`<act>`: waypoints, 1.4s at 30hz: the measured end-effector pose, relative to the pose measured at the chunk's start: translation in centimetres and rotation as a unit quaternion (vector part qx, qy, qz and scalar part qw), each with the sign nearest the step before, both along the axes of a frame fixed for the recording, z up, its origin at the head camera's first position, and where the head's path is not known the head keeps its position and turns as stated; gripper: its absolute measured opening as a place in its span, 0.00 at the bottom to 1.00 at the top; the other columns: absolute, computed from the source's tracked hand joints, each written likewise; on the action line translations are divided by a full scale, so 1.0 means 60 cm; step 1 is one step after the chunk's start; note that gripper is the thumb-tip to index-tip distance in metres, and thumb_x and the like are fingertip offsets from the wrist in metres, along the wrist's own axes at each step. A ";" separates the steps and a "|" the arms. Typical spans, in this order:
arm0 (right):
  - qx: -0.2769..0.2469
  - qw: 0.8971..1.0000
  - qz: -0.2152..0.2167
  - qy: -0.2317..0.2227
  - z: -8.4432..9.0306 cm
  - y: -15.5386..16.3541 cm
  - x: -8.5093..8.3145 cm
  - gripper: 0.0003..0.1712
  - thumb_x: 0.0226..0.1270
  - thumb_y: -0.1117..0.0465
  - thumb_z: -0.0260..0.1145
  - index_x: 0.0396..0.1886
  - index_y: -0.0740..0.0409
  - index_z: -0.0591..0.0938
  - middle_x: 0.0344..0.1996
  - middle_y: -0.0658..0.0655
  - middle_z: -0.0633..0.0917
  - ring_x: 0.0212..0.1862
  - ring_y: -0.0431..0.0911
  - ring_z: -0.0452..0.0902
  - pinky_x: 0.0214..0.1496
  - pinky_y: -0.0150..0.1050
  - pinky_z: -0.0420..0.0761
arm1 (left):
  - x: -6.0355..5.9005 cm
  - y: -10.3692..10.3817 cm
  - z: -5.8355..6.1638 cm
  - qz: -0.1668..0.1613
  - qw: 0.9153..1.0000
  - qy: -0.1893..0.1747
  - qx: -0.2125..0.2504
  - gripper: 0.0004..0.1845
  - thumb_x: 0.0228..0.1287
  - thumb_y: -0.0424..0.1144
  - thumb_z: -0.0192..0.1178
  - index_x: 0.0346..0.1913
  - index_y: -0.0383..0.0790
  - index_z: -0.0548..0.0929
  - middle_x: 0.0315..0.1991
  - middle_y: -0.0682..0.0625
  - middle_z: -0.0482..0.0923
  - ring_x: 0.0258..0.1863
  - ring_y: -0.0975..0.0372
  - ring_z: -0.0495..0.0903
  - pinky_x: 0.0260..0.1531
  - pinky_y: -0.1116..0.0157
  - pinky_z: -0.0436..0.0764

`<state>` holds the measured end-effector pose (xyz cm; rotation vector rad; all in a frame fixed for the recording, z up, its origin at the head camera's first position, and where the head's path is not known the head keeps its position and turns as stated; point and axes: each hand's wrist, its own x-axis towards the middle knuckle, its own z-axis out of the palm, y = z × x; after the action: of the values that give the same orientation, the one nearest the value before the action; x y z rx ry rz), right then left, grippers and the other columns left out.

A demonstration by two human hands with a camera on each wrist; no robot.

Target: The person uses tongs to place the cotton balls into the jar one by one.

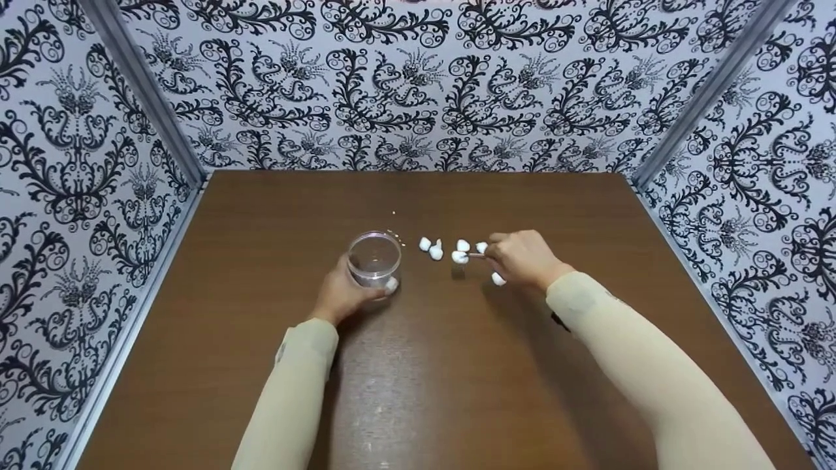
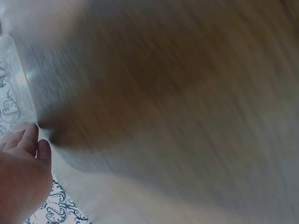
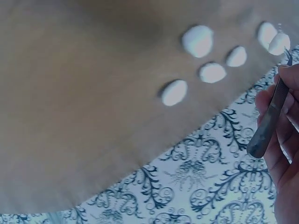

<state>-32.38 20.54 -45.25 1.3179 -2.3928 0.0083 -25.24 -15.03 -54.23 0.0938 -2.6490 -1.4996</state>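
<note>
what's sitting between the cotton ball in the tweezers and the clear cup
Two loose cotton balls lie on the table roughly between the held cotton ball and the cup; above them, the path looks open.

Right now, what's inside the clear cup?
One white cotton ball shows low in the clear cup. The left hand wraps the near side, hiding anything there.

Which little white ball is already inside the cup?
The white ball at the bottom of the clear cup, beside the left hand. All the other balls lie loose on the table.
</note>
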 end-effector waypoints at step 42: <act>0.024 0.999 0.045 -0.017 0.054 -0.177 0.011 0.04 0.60 0.58 0.70 0.31 0.53 0.87 0.26 0.51 0.77 0.20 0.48 0.75 0.21 0.46 0.75 | -0.001 0.000 -0.005 -0.003 1.000 0.013 0.017 0.60 0.34 0.49 0.86 0.72 0.35 0.64 0.59 0.40 0.77 0.58 0.51 0.75 0.60 0.55 0.69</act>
<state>-31.73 9.92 -42.03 1.4585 -2.3724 -0.0016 -25.28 -15.02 -54.50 0.0701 -2.6068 -1.5378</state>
